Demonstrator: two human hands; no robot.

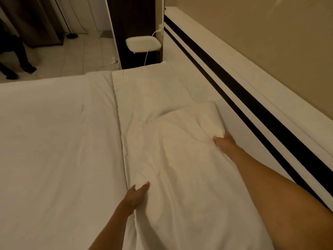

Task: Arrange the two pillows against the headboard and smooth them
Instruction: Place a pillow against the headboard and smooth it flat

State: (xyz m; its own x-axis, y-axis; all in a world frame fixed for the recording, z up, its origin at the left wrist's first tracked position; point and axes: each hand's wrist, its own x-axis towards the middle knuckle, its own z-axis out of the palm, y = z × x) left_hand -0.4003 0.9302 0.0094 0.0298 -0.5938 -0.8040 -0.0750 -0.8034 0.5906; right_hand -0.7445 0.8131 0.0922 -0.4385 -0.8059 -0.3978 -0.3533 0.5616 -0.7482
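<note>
Fingers of the right hand (224,142) pinched the pillow (180,159) by its far edge beside the headboard (270,98) at centre right; the left hand (137,194) gripped its near edge, lower centre. Positioning looked underway; next, I judged, settling it flush, then smoothing.

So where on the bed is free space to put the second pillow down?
The sheet strip past the pillow, bordered by the headboard and the duvet fold, is bare. The wide duvet surface is also free. Nearer, it is crowded: left hand and right hand grip the pillow.
</note>
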